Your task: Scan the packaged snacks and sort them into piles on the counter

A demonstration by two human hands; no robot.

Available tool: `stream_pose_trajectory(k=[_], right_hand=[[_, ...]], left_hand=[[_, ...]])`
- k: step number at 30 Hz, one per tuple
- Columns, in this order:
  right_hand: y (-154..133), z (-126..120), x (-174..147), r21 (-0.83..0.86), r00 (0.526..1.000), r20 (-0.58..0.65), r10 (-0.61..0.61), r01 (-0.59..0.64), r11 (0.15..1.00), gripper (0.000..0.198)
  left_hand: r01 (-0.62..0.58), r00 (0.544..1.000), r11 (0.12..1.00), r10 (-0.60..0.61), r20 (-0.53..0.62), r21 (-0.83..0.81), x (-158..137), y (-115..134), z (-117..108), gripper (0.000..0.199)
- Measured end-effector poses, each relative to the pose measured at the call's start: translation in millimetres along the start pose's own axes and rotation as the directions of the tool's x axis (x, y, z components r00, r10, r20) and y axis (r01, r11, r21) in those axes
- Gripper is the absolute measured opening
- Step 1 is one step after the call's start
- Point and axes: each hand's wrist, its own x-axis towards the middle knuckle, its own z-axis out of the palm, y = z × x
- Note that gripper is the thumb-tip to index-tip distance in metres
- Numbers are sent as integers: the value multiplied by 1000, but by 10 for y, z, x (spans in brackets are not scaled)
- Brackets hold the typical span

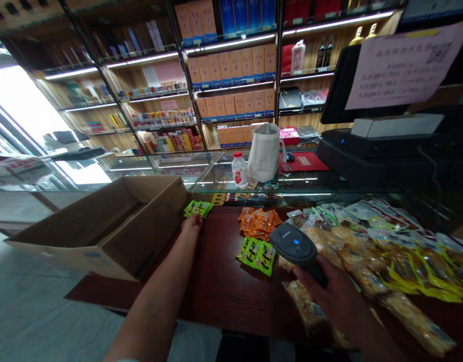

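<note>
A scanner (294, 245) is gripped by the handle in the right hand (325, 282), above the right part of the counter (216, 271). Far left, just beside a cardboard box (156, 229), green packets (197, 206) are touched by the left hand (193, 221); whether they are pinched is hidden. Other green packets (255, 254) are laid between the hands, nearer than the orange packets (258, 221).

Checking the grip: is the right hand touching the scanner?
Touching: the head view shows the right hand gripping the scanner by its handle.
</note>
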Motion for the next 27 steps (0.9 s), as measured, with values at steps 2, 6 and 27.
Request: stream_pose_trajectory(k=[2,6,27], right_hand=[[14,-24,11,-14,1000,5,-21,21,1000,38],[26,-81,35,-19,999,17,-48,48,999,36],[6,-149,46,61,998,-59,13,-10,998,37]], left_hand=[[4,1000,994,-2,-19,105,-73,-12,-62,26],[-88,996,950,84,27,298,-397,-172,-212,22],[-726,679,-95,65,732,682,-2171,-956,-272,25]])
